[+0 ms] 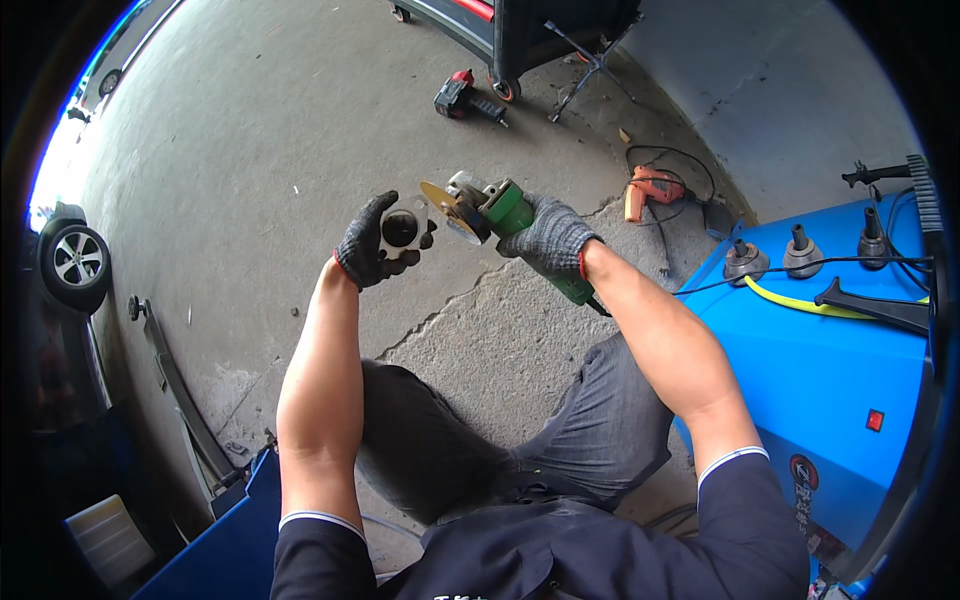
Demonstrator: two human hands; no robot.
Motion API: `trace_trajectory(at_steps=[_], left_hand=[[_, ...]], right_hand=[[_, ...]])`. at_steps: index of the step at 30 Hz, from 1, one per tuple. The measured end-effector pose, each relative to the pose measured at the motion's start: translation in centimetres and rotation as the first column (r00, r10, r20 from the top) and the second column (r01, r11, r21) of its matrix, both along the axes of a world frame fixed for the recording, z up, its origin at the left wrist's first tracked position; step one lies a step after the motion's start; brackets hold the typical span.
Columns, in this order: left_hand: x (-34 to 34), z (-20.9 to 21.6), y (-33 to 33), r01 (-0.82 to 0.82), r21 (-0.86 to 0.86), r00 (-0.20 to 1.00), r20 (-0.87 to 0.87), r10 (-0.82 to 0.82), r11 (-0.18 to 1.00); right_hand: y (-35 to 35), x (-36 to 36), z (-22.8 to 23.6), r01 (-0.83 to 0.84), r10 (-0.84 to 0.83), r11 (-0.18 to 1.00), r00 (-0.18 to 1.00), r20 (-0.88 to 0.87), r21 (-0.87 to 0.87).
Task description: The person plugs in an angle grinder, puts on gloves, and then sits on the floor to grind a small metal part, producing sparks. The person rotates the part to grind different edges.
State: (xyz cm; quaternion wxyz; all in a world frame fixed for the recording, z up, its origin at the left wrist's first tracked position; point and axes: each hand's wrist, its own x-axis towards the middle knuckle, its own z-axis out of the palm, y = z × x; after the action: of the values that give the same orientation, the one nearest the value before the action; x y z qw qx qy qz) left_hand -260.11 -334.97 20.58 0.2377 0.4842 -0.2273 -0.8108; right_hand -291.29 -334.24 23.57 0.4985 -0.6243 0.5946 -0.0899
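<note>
My left hand (368,245), in a dark grey knit glove with a red cuff, grips a small pale metal plate (417,214) by its edges. A dark round opening or recess sits in the plate's middle. In my right hand (550,232), also gloved, is a green angle grinder (509,211), its body running back under my wrist. The grinder's tan disc (437,196) points toward the plate, with a narrow gap between them. Whether the disc is spinning, I cannot tell.
A red-and-black cordless power tool (466,97) lies on the concrete floor (260,130) ahead. An orange corded drill (652,190) rests at the right. A blue machine (800,350) stands close by my right arm; a wheeled cart (500,45) is at the back. Far left is a car wheel (77,258).
</note>
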Motion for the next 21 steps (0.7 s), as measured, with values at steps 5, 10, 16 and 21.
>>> trace_trajectory(at_steps=[5,10,16,21], left_hand=[[0.12,0.38,0.22,0.036,-0.1,0.999,0.015,-0.034,0.994],[0.6,0.13,0.27,0.053,-0.135,0.999,0.019,-0.051,0.989],[0.39,-0.43,0.04,0.011,-0.072,0.999,0.032,-0.008,0.997],[-0.19,0.14,0.16,0.012,-0.037,0.999,0.033,-0.01,0.999]], right_hand=[[0.03,-0.02,-0.1,0.003,-0.003,1.0,1.0,-0.006,-0.005],[-0.12,0.16,-0.29,-0.016,0.016,1.0,1.0,0.002,-0.023],[-0.16,0.05,-0.42,-0.005,0.005,1.0,0.999,-0.032,-0.001],[-0.14,-0.19,-0.53,0.0,0.0,1.0,1.0,-0.027,0.001]])
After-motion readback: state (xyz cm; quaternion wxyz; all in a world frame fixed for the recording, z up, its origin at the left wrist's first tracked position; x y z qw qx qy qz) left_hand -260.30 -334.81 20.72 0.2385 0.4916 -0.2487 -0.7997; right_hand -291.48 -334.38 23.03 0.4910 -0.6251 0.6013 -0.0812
